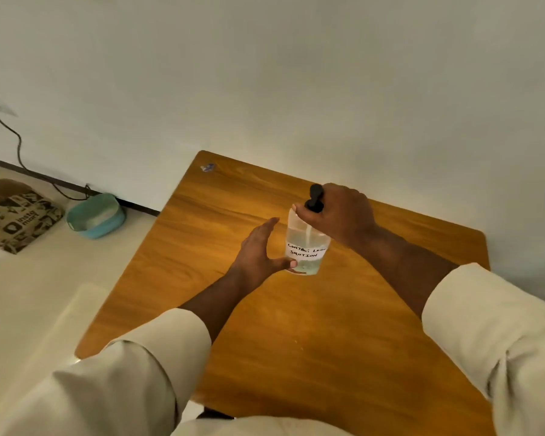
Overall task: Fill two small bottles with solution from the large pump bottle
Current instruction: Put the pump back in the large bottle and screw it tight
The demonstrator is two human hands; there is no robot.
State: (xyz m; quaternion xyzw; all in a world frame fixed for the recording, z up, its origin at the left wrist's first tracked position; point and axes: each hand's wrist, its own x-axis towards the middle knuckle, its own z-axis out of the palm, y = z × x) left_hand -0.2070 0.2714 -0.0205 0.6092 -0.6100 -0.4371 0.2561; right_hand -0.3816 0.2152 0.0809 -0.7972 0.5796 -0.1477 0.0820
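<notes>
My right hand (337, 212) grips the neck of the large pump bottle (306, 243), fingers and thumb curled around the collar just below the black pump head (315, 196), which pokes up past my knuckles. My left hand (258, 250) lies open at the bottle's left side, fingers straight and pointing away from me, with the thumb reaching across to touch the bottle low on its front near the base. I cannot tell whether the palm itself touches the bottle.

The bottle stands upright on the wooden counter (265, 325), toward the far middle of its top. It is clear plastic, with a clear liquid filling the lower part and a dip tube visible inside. A white label (306, 250) on its front carries handwriting that reads roughly "contact lens solution", the end of the first line cut off by the curve of the bottle.

Both my forearms come in from the near edge, each in a rolled-up pale sleeve (158, 357).

Near the counter's far left corner lies a small bluish scrap (207, 167), too small to make out. The counter sits against a plain pale wall (296, 73). On the glossy floor to the left, a light-blue tub (96, 215) rests by the wall, and beside it a brown printed paper bag (16, 221) lies flat. A dark cable (19, 149) runs down the wall from a socket toward the tub.
</notes>
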